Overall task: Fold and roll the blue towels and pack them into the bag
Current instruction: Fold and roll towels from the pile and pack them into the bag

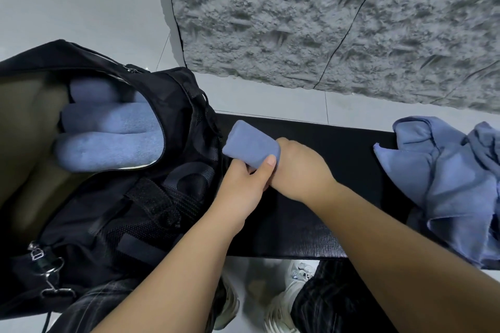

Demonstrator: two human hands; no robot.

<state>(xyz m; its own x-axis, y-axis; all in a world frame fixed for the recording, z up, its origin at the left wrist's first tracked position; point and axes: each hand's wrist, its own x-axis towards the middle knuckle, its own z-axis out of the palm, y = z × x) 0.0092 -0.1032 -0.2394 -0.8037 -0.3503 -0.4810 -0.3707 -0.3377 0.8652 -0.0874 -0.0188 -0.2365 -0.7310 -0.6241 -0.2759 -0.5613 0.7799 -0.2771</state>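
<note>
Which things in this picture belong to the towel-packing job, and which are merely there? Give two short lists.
Part of the job:
rolled towel held by left hand and right hand
black bag, open
rolled towels in the bag
unfolded towels on the bench

Merely there:
black bench
textured grey wall panel
tiled floor
pale shoes

I am holding a tightly rolled blue towel (250,144) in both my hands, just beside the open mouth of the black bag (151,197). The bag is lying unzipped at my left, showing an olive lining, and three rolled blue towels (108,138) are sitting inside it, packed side by side. A heap of unfolded blue towels (446,184) is lying crumpled at my right, well apart from the bag.
</note>
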